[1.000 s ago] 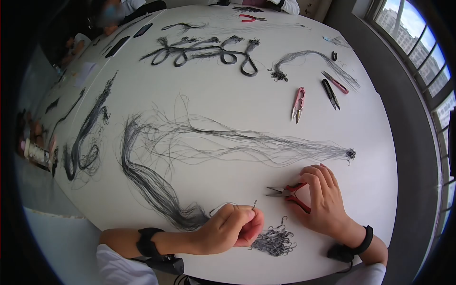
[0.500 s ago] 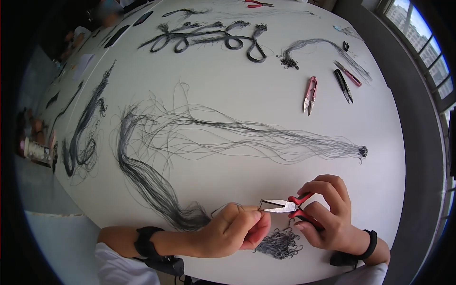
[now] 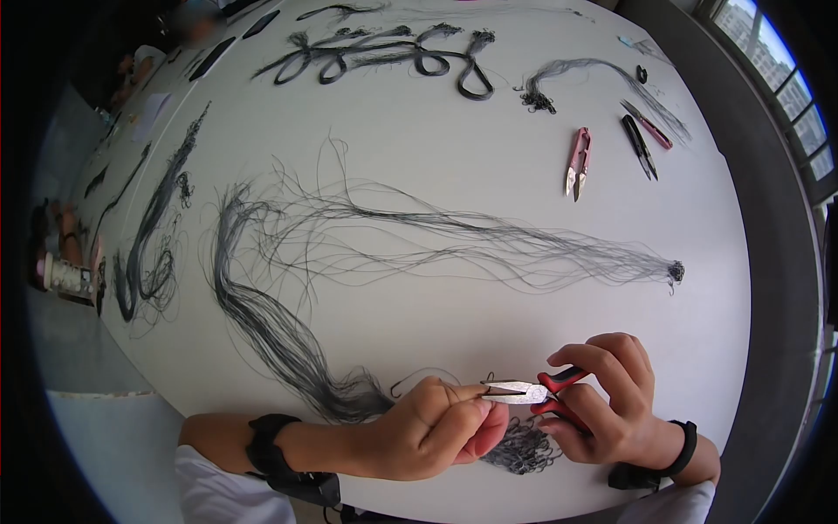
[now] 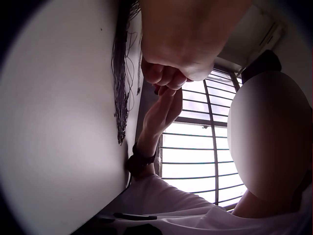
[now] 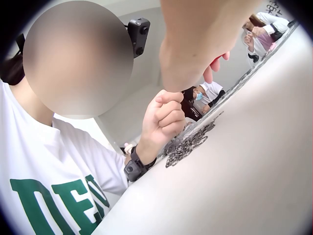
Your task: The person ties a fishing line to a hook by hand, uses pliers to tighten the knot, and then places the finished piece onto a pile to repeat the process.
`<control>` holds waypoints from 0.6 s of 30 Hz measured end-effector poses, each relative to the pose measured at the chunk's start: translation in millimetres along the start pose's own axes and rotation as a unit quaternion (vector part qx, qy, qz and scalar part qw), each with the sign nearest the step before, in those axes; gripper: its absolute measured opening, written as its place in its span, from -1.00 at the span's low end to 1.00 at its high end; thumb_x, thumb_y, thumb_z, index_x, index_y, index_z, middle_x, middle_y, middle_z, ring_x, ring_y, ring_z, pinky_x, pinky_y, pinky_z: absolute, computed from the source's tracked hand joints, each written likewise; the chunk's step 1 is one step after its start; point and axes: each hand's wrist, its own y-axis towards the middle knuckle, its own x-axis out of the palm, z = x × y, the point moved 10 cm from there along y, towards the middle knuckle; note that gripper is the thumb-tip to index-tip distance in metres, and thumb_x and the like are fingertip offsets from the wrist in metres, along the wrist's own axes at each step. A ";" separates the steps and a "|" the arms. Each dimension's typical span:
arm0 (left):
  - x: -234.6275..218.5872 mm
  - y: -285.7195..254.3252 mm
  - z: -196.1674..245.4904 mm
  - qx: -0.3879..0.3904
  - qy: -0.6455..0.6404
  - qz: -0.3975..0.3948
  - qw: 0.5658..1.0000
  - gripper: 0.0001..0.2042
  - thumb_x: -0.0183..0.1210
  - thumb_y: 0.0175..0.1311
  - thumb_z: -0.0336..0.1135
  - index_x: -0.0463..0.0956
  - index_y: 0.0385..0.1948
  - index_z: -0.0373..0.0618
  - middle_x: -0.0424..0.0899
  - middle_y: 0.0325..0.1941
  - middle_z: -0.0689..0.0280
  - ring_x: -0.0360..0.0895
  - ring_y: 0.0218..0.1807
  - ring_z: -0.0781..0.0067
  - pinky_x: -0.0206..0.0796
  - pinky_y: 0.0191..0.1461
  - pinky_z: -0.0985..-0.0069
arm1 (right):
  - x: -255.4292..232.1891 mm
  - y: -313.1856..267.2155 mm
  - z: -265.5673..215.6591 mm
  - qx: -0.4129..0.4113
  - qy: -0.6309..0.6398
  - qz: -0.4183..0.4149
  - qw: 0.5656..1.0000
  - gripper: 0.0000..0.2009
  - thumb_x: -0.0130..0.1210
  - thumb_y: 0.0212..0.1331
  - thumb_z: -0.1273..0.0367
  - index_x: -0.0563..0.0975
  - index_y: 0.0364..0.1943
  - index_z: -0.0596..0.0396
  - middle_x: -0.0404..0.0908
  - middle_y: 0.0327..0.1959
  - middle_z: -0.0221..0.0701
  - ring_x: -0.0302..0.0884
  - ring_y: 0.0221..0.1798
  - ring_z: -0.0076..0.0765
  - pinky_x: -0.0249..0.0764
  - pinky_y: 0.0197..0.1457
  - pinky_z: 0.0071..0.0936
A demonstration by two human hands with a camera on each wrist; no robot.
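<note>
In the head view my left hand (image 3: pixel 428 428) pinches a small dark fish hook (image 3: pixel 491 377) between thumb and index finger; the fingers mostly cover it. My right hand (image 3: pixel 611 397) grips pliers (image 3: pixel 522 392) with red and black handles, their metal jaws right at the left fingertips. Below the pliers lies a heap of dark fish hooks (image 3: pixel 524 447), partly behind the left hand. From there a thick bundle of grey line (image 3: pixel 271 336) runs up and left. In the right wrist view the left hand (image 5: pixel 166 117) is curled, and the hook heap (image 5: pixel 188 144) lies beside it.
Thin lines (image 3: pixel 489 229) stretch across the white table to a small knot of hooks (image 3: pixel 676 272). Thread snips (image 3: pixel 578 164) and two more pairs lie at the right. Looped line bundles (image 3: pixel 375 58) lie at the back, another bundle (image 3: pixel 161 214) at the left.
The right hand has raised the pliers from the table and brought them left to the hook at the left fingertips. The head view has shifted slightly.
</note>
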 end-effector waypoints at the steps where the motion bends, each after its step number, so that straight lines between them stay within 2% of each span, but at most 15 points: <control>1: -0.9 -0.1 1.0 0.005 0.019 0.001 1.000 -0.70 -0.34 0.19 -0.42 0.30 -0.70 -0.27 0.37 -0.71 0.29 0.19 -0.65 0.58 0.08 -0.54 0.60 | -0.6 0.1 -0.9 -0.003 -0.002 0.003 1.000 -0.67 0.29 -0.20 0.18 0.38 -0.64 0.06 0.53 -0.38 -0.28 0.40 -0.44 -0.25 0.29 -0.45 -0.41; 8: -0.4 0.7 7.8 0.030 0.068 -0.001 0.997 -0.68 -0.33 0.16 -0.42 0.27 -0.77 -0.26 0.34 -0.75 0.28 0.20 -0.66 0.54 0.10 -0.55 0.58 | -0.7 -0.8 -2.8 -0.014 0.007 0.000 1.000 -0.66 0.31 -0.22 0.20 0.36 -0.66 0.03 0.50 -0.47 -0.37 0.35 -0.53 -0.37 0.21 -0.56 -0.51; 13: 0.8 1.0 4.6 0.021 0.077 -0.002 0.997 -0.69 -0.33 0.16 -0.41 0.27 -0.77 -0.27 0.35 -0.76 0.28 0.20 -0.67 0.53 0.09 -0.56 0.57 | -1.6 -3.5 -3.2 -0.020 0.016 0.007 1.000 -0.64 0.34 -0.20 0.21 0.34 -0.69 0.01 0.42 -0.57 -0.44 0.28 -0.62 -0.48 0.12 -0.68 -0.62; 18: -1.0 0.3 3.5 0.021 0.087 -0.005 0.996 -0.68 -0.33 0.16 -0.42 0.26 -0.77 -0.27 0.34 -0.76 0.28 0.21 -0.66 0.53 0.10 -0.56 0.58 | 0.2 -2.5 -2.1 -0.012 0.027 -0.003 1.000 -0.62 0.35 -0.17 0.20 0.33 -0.66 0.04 0.46 -0.55 -0.40 0.30 -0.63 -0.47 0.20 -0.67 -0.61</control>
